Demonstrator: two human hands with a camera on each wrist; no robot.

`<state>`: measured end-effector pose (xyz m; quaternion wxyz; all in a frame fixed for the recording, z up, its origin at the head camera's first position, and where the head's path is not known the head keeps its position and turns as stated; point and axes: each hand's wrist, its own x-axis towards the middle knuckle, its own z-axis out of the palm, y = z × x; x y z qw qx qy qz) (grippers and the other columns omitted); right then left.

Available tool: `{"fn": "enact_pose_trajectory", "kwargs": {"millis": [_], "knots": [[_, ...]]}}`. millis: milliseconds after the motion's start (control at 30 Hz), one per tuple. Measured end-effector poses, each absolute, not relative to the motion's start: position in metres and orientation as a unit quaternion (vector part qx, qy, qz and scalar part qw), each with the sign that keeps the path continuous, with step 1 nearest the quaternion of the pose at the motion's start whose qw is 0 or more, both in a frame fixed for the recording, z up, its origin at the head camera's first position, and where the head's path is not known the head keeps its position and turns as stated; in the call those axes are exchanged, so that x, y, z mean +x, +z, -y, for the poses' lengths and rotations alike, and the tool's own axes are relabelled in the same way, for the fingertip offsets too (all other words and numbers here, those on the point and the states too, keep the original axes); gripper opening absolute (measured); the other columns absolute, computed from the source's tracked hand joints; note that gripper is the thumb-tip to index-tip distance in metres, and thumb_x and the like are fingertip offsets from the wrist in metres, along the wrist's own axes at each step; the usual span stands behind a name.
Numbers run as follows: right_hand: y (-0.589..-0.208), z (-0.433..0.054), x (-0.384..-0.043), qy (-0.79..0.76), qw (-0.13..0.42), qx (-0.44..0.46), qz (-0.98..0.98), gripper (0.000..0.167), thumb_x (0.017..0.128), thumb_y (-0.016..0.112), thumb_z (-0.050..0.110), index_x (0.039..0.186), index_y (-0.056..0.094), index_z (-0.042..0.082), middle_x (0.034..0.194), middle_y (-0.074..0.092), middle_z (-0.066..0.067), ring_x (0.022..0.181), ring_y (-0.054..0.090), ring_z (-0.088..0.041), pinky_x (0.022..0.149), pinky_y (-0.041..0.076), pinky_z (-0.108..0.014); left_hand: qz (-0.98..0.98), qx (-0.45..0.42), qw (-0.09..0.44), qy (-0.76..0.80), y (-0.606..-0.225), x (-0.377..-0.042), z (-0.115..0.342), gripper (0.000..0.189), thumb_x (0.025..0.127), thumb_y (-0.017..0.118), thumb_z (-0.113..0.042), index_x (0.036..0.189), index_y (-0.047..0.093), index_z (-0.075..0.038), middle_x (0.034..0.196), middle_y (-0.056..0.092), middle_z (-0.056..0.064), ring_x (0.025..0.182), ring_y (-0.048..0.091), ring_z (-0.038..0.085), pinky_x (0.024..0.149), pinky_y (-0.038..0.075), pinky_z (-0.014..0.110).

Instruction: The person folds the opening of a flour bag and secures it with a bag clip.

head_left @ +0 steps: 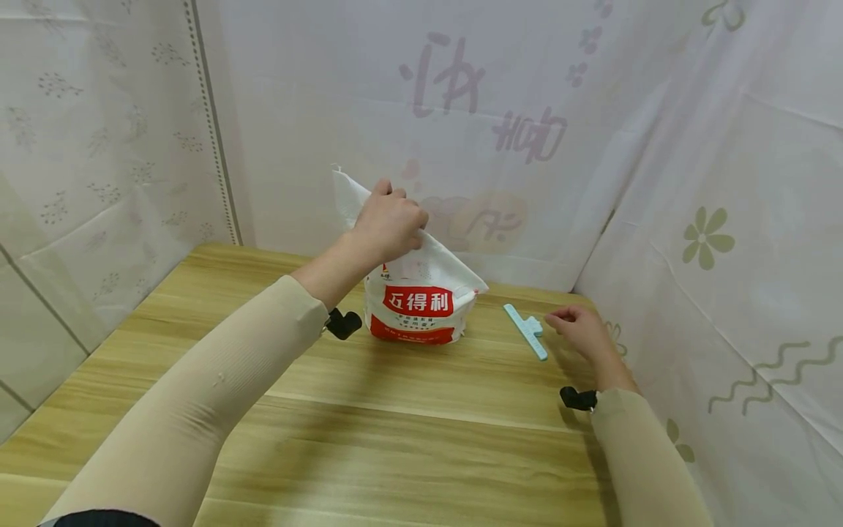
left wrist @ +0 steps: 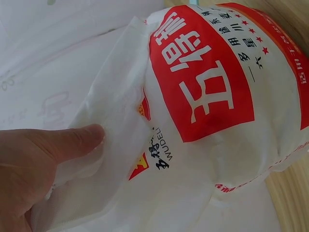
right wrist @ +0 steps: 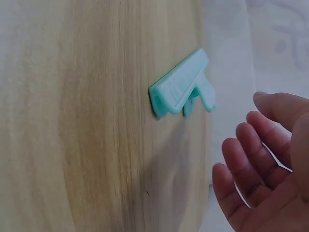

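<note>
A white flour bag (head_left: 421,315) with red panels and Chinese lettering stands upright near the back of the table. My left hand (head_left: 390,222) grips its gathered top edge, which slants down to the right. Close up in the left wrist view, the thumb (left wrist: 79,142) presses on the white cloth of the bag (left wrist: 217,87). To the bag's right lies a light-blue bag clip (head_left: 525,331). Just right of the clip hovers my right hand (head_left: 581,329), holding nothing. In the right wrist view its fingers (right wrist: 236,159) are loosely bent, apart from the clip (right wrist: 181,84).
Everything rests on a wood-grain table (head_left: 369,454). Pale printed curtains (head_left: 316,88) hang behind the table and along both sides, the right one close to my right arm. A black wrist camera mount (head_left: 344,323) sticks out below my left wrist.
</note>
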<state>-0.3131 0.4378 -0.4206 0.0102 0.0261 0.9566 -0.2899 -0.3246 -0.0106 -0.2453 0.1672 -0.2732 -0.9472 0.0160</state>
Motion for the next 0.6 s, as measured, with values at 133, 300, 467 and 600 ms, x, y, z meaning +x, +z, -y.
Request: {"fn": "enact_pose_trajectory", "kwargs": {"millis": [133,300,467,600], "knots": [[-0.424,-0.435,-0.32,-0.277,0.036,0.014,-0.96,0.053,0.114,0.059,0.043,0.141,0.064,-0.003,0.131,0.07,-0.025,0.11,0.068,-0.034,0.085,0.057,-0.039,0.947,-0.274,0.17,0.016,-0.246,-0.325,0.011,0.01,0.101,0.077,-0.027,0.107,0.081,-0.02,0.109,0.082,0.001,0.105,0.066,0.029,0.103,0.037,0.046],[-0.43,-0.429,-0.326,-0.285,0.067,0.017,-0.956,0.054,0.113,0.059,0.043,0.139,0.065,-0.004,0.132,0.068,-0.024,0.111,0.063,-0.033,0.089,0.054,-0.038,0.947,-0.273,0.17,0.015,-0.246,-0.325,0.011,0.01,0.101,0.077,-0.027,0.106,0.081,-0.02,0.109,0.082,0.0,0.104,0.066,0.029,0.103,0.037,0.046],[-0.435,-0.424,-0.33,-0.282,0.071,0.045,-0.956,0.053,0.111,0.062,0.046,0.136,0.066,-0.001,0.133,0.068,-0.022,0.113,0.058,-0.035,0.097,0.05,-0.047,0.946,-0.277,0.17,0.015,-0.246,-0.324,0.011,0.011,0.102,0.076,-0.028,0.108,0.081,-0.02,0.111,0.082,0.001,0.105,0.066,0.03,0.103,0.037,0.047],[-0.439,-0.422,-0.333,-0.273,0.064,0.044,-0.959,0.05,0.111,0.062,0.041,0.134,0.066,-0.004,0.133,0.068,-0.024,0.117,0.059,-0.038,0.101,0.05,-0.052,0.945,-0.277,0.171,0.019,-0.246,-0.324,0.011,0.011,0.101,0.076,-0.028,0.108,0.081,-0.02,0.111,0.082,0.001,0.106,0.066,0.03,0.103,0.037,0.046]]}}
